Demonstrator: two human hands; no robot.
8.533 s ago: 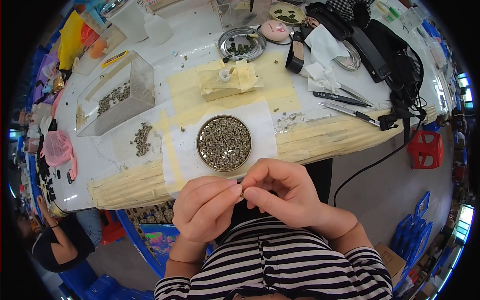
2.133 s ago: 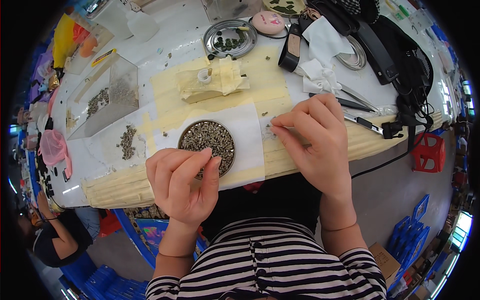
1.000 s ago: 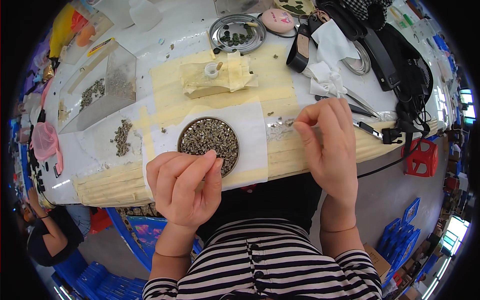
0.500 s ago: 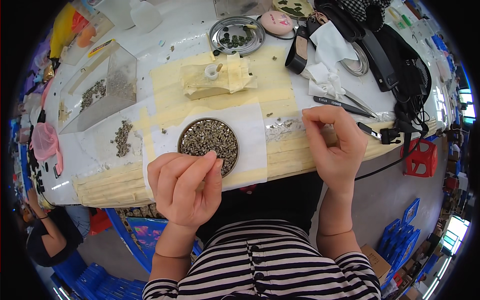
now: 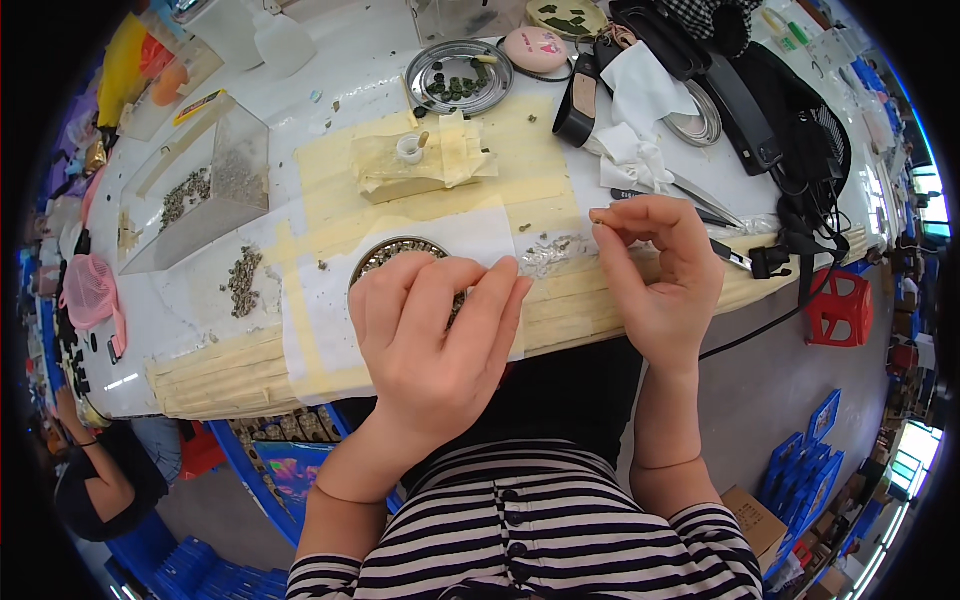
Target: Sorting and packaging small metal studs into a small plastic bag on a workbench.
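Note:
My left hand point(image 5: 430, 325) is over a round metal dish point(image 5: 385, 243) filled with small greyish metal pieces, hiding most of it. Its thumb and forefinger are pinched together just right of the dish; whatever they hold is too small to make out. To the right, my right hand point(image 5: 665, 275) is raised above the bench's front edge. Between its thumb and forefinger is a tiny brownish speck, its kind unclear. White paper point(image 5: 315, 345) lies under the dish. Loose bits and clear film point(image 5: 548, 252) lie between the hands.
Behind the dish stands a tape-wrapped block point(image 5: 375, 170) bearing a small white cup point(image 5: 410, 150). A clear box point(image 5: 245, 150) and a pile of small pieces point(image 5: 243, 283) are at left. Tweezers point(image 5: 715, 205), crumpled tissue point(image 5: 635, 155) and a metal plate point(image 5: 420, 75) of dark green pieces lie farther back.
My left hand has moved right and slightly up, from the dish's near edge to across it, still pinched. My right hand has shifted slightly left, its fingertips still together.

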